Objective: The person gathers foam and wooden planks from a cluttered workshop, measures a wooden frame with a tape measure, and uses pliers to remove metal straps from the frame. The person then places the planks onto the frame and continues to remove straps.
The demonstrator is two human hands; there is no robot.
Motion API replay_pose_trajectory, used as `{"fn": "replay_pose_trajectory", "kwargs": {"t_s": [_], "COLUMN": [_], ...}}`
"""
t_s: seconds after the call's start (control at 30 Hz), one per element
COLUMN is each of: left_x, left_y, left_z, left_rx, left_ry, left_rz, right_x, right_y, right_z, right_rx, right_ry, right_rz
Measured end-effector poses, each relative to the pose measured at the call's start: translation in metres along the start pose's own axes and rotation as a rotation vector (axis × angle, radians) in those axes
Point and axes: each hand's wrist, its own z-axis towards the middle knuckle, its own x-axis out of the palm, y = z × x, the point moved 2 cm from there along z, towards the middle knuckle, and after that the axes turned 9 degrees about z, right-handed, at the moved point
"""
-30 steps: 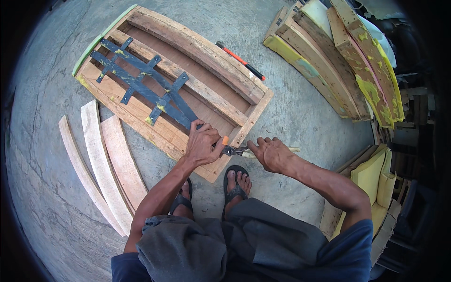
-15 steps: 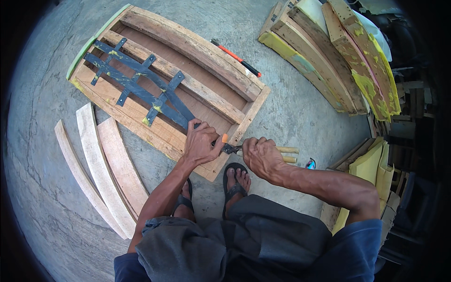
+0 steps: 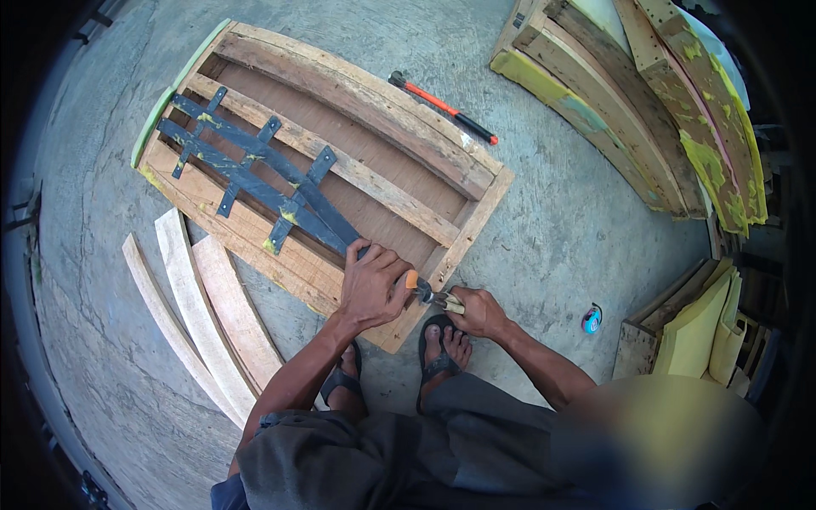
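A wooden frame (image 3: 484,191) with a plywood panel lies on the floor before me, with black straps (image 3: 276,202) crossing over one side of it. My left hand (image 3: 372,285) is curled over the near end of one strap, at the frame's lower right corner. An orange patch (image 3: 411,279) shows at its thumb tip; I cannot tell if it is a cover. Just right of it, my right hand (image 3: 480,313) grips a pair of pliers (image 3: 450,303) with pale yellowish handles. The pliers' dark jaws meet a dark piece beside my left hand, seemingly the strap's end.
A hammer (image 3: 438,104) with a red and black handle lies beyond the frame. Curved wooden strips (image 3: 197,293) rest at the left. Wooden frames with yellow foam (image 3: 586,110) stand at the far right, more foam (image 3: 693,327) below. A blue tape measure (image 3: 592,318) sits on the floor.
My right hand has come left and down, closer to my left hand, with its forearm now lower. The pliers' handles are now mostly hidden in it. The whole view has shifted slightly.
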Motion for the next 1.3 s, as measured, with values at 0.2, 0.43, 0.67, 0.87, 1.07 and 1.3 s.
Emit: {"fn": "replay_pose_trajectory", "kwargs": {"t_s": [0.2,0.43,0.67,0.87,1.07,1.3], "left_x": [-0.008,-0.03,-0.027,-0.031,-0.034,-0.033], "left_y": [0.029,0.066,0.063,0.067,0.067,0.073], "left_z": [-0.005,-0.003,-0.004,-0.008,-0.005,-0.005], "left_rx": [-0.217,-0.142,-0.164,-0.166,-0.136,-0.129], "left_ry": [-0.051,-0.058,-0.102,-0.094,-0.086,-0.097], "left_rz": [0.028,0.025,-0.071,-0.162,-0.205,-0.217], "right_x": [-0.047,-0.078,-0.066,-0.067,-0.059,-0.051], "right_y": [0.054,0.13,0.159,0.187,0.18,0.179], "right_z": [-0.049,-0.051,-0.029,0.007,0.039,0.028], "right_rx": [-0.122,0.556,0.911,1.109,1.315,1.263], "right_ry": [0.173,0.582,0.576,0.557,0.534,0.512], "right_rz": [-0.049,0.01,0.319,0.422,0.414,0.464]}}
